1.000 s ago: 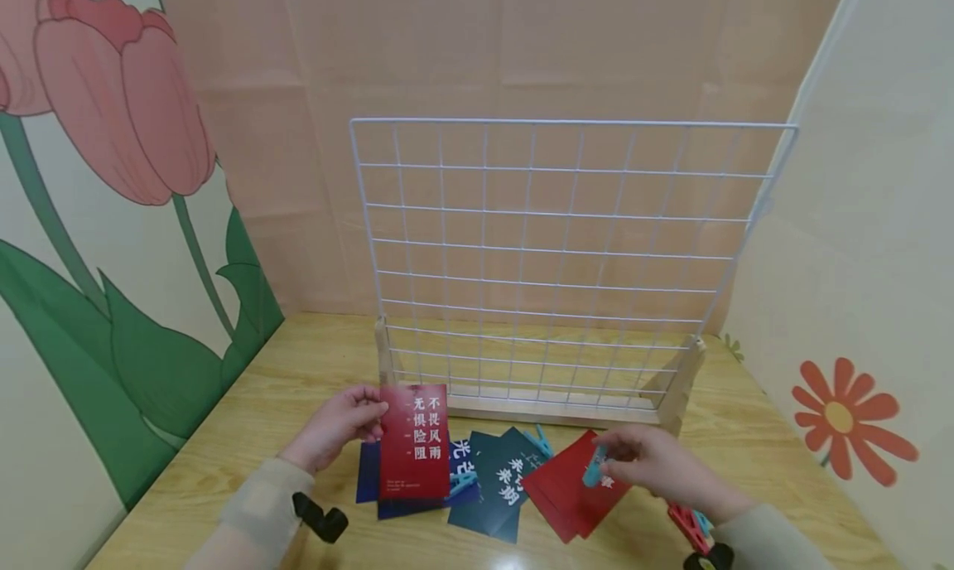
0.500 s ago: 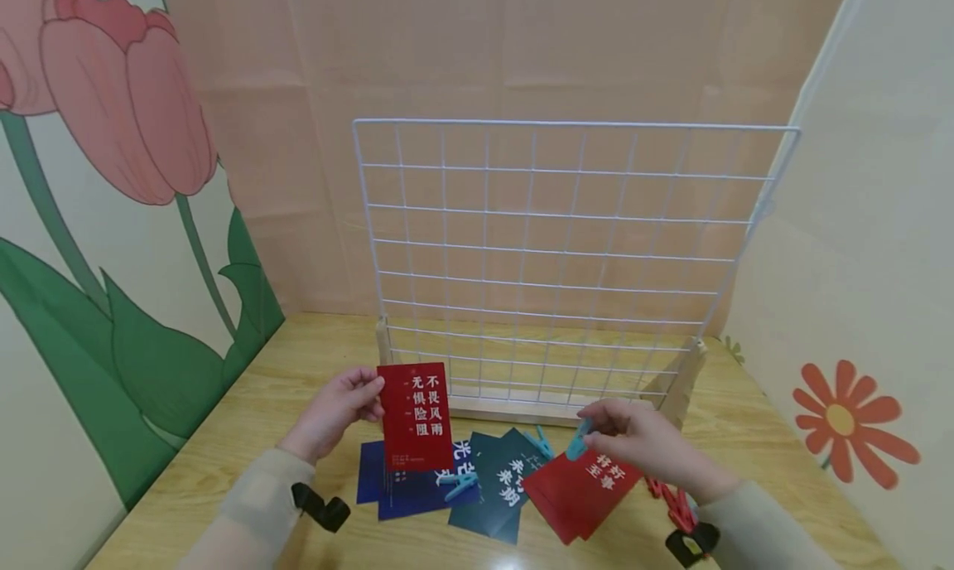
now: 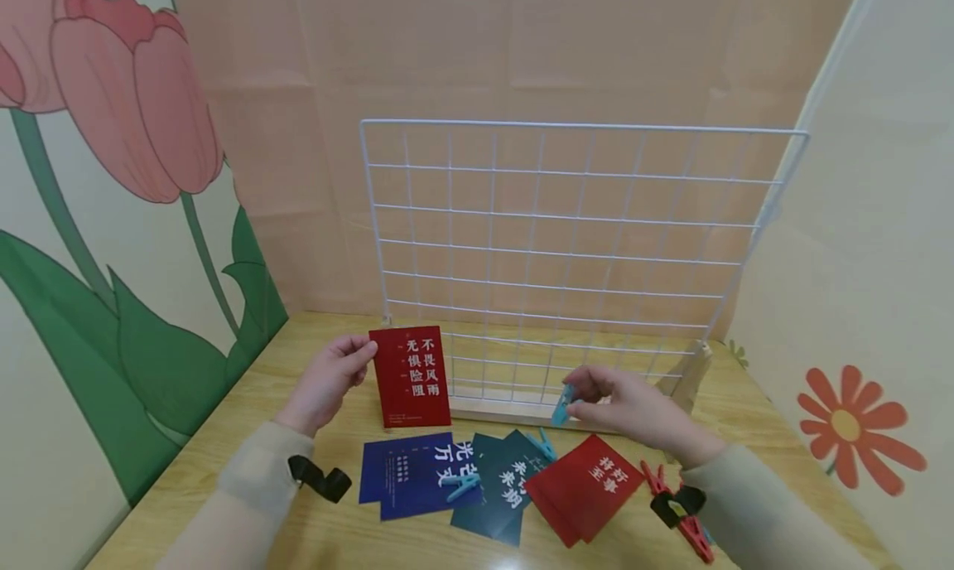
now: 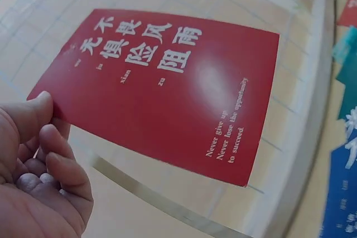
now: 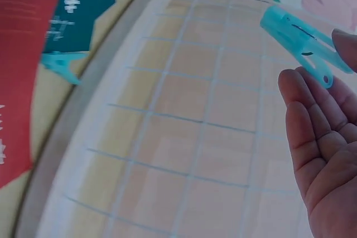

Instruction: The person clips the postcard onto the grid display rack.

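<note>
My left hand [image 3: 328,382] pinches a red card [image 3: 410,377] by its left edge, between thumb and fingers. The card is printed with white characters and stands upright in the air, before the lower left of the white wire grid [image 3: 551,222]. In the left wrist view the thumb lies on a corner of the card [image 4: 167,93]. My right hand [image 3: 633,404] pinches a light blue clothespin [image 3: 563,406] in front of the grid's lower right part. The right wrist view shows the clothespin [image 5: 298,40] between thumb and fingertips.
On the table lie blue cards [image 3: 410,487], dark green cards [image 3: 488,504] and red cards [image 3: 570,487]. Blue clothespins rest on the blue card [image 3: 464,485] and by the green one. Red clothespins [image 3: 695,539] lie beneath the right wrist. A wooden base [image 3: 507,413] bears the grid.
My left hand has raised the red card away from the blue cards towards the grid. My right hand has carried the blue clothespin up and left, off the red cards.
</note>
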`<move>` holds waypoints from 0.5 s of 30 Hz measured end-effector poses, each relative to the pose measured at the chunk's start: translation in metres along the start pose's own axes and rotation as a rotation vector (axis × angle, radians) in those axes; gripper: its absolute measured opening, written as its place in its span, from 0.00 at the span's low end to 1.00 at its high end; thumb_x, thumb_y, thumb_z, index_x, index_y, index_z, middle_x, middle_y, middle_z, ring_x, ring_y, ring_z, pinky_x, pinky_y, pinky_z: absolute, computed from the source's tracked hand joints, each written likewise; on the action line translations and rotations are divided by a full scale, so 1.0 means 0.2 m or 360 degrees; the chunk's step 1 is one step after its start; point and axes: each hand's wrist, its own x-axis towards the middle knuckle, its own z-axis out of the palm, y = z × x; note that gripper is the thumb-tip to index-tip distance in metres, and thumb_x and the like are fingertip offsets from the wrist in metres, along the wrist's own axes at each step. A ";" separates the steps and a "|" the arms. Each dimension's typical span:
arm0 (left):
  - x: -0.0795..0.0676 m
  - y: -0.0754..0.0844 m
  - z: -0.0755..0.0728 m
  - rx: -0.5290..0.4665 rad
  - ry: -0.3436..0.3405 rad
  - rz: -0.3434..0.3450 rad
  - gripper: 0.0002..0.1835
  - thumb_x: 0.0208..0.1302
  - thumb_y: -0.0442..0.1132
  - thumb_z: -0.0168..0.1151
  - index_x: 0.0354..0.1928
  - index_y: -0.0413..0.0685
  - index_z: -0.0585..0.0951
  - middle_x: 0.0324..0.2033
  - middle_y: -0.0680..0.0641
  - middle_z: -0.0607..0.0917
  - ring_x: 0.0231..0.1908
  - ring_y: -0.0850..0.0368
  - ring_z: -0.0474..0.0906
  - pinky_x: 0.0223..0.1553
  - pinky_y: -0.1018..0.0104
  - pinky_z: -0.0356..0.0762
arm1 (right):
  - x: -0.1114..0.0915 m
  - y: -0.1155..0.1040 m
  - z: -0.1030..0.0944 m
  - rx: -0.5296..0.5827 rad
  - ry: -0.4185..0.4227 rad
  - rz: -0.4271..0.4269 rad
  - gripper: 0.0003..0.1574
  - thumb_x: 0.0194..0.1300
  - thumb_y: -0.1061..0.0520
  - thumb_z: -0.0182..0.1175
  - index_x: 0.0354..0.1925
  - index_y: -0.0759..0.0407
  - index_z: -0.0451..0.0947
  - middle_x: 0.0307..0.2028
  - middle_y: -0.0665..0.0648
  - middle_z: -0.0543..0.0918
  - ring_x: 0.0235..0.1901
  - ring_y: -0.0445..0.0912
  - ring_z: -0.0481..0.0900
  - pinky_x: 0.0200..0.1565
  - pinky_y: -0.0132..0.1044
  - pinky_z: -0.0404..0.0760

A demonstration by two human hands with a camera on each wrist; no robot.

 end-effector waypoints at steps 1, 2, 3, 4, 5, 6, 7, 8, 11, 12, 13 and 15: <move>0.01 0.02 0.00 -0.0007 0.0013 0.0015 0.06 0.71 0.43 0.56 0.38 0.49 0.77 0.26 0.53 0.73 0.28 0.57 0.66 0.37 0.64 0.66 | 0.01 -0.02 -0.01 -0.0001 -0.0004 -0.0002 0.24 0.63 0.47 0.65 0.53 0.57 0.74 0.39 0.49 0.81 0.41 0.47 0.78 0.41 0.36 0.79; 0.02 0.04 0.00 -0.0022 0.0016 0.0038 0.06 0.71 0.43 0.56 0.38 0.50 0.77 0.26 0.53 0.72 0.28 0.57 0.66 0.37 0.64 0.66 | 0.03 -0.03 -0.02 0.0002 -0.0006 0.0000 0.25 0.63 0.47 0.65 0.54 0.57 0.74 0.39 0.50 0.80 0.41 0.47 0.78 0.41 0.37 0.79; 0.03 0.06 0.00 -0.0033 0.0026 0.0058 0.05 0.71 0.43 0.56 0.37 0.51 0.76 0.26 0.54 0.72 0.28 0.58 0.66 0.36 0.65 0.65 | 0.04 -0.05 -0.03 -0.0006 -0.0006 -0.0003 0.26 0.63 0.47 0.64 0.55 0.57 0.74 0.39 0.49 0.80 0.42 0.47 0.78 0.42 0.37 0.79; 0.04 0.08 0.00 -0.0047 0.0032 0.0079 0.05 0.71 0.43 0.56 0.36 0.51 0.76 0.26 0.54 0.72 0.27 0.58 0.66 0.36 0.64 0.65 | 0.05 -0.06 -0.04 -0.0022 0.0001 -0.0007 0.27 0.63 0.47 0.64 0.56 0.57 0.74 0.39 0.49 0.81 0.42 0.47 0.78 0.41 0.37 0.79; 0.05 0.10 0.00 -0.0060 0.0035 0.0104 0.05 0.71 0.43 0.56 0.36 0.52 0.76 0.26 0.54 0.72 0.27 0.59 0.66 0.36 0.64 0.65 | 0.06 -0.08 -0.05 -0.0026 0.0005 -0.0025 0.27 0.64 0.47 0.64 0.56 0.58 0.73 0.39 0.49 0.81 0.41 0.46 0.78 0.41 0.37 0.79; 0.06 0.12 0.00 -0.0068 0.0034 0.0129 0.06 0.71 0.43 0.56 0.36 0.52 0.76 0.26 0.54 0.72 0.27 0.59 0.66 0.36 0.65 0.65 | 0.08 -0.09 -0.06 -0.0021 0.0008 -0.0042 0.27 0.64 0.48 0.64 0.57 0.59 0.73 0.39 0.49 0.81 0.42 0.46 0.78 0.41 0.37 0.79; 0.07 0.14 -0.01 -0.0074 0.0031 0.0151 0.06 0.71 0.43 0.55 0.36 0.52 0.76 0.26 0.53 0.72 0.27 0.59 0.66 0.36 0.65 0.65 | 0.09 -0.11 -0.08 -0.0025 0.0020 -0.0060 0.27 0.64 0.48 0.64 0.57 0.59 0.74 0.39 0.49 0.81 0.41 0.46 0.78 0.40 0.37 0.79; 0.07 0.15 0.00 -0.0081 0.0029 0.0170 0.06 0.71 0.43 0.55 0.35 0.52 0.76 0.26 0.53 0.72 0.26 0.59 0.66 0.36 0.65 0.65 | 0.10 -0.12 -0.09 -0.0037 0.0039 -0.0083 0.26 0.64 0.49 0.64 0.56 0.60 0.74 0.38 0.49 0.82 0.41 0.46 0.79 0.40 0.36 0.79; 0.10 0.19 0.00 -0.0079 0.0040 0.0209 0.06 0.71 0.43 0.56 0.35 0.50 0.76 0.25 0.53 0.72 0.26 0.59 0.66 0.34 0.66 0.64 | 0.14 -0.16 -0.12 -0.0077 0.0097 -0.0151 0.25 0.64 0.50 0.64 0.54 0.62 0.75 0.37 0.49 0.82 0.39 0.44 0.79 0.39 0.36 0.79; 0.11 0.21 0.01 -0.0075 0.0043 0.0219 0.06 0.71 0.42 0.56 0.36 0.50 0.76 0.25 0.53 0.72 0.26 0.59 0.65 0.34 0.66 0.64 | 0.15 -0.18 -0.13 -0.0077 0.0112 -0.0164 0.25 0.64 0.51 0.65 0.54 0.62 0.76 0.37 0.49 0.83 0.39 0.44 0.79 0.40 0.36 0.79; 0.12 0.22 0.01 -0.0070 0.0052 0.0227 0.06 0.70 0.42 0.56 0.36 0.49 0.76 0.24 0.53 0.72 0.26 0.59 0.65 0.34 0.66 0.64 | 0.17 -0.19 -0.14 -0.0081 0.0126 -0.0178 0.25 0.63 0.51 0.65 0.54 0.62 0.76 0.37 0.49 0.83 0.39 0.44 0.80 0.41 0.36 0.79; 0.13 0.25 0.02 -0.0065 0.0078 0.0242 0.06 0.70 0.42 0.57 0.37 0.48 0.77 0.23 0.54 0.72 0.26 0.59 0.65 0.34 0.66 0.64 | 0.19 -0.23 -0.16 -0.0100 0.0149 -0.0194 0.25 0.63 0.51 0.65 0.54 0.63 0.75 0.37 0.50 0.83 0.39 0.44 0.80 0.41 0.36 0.79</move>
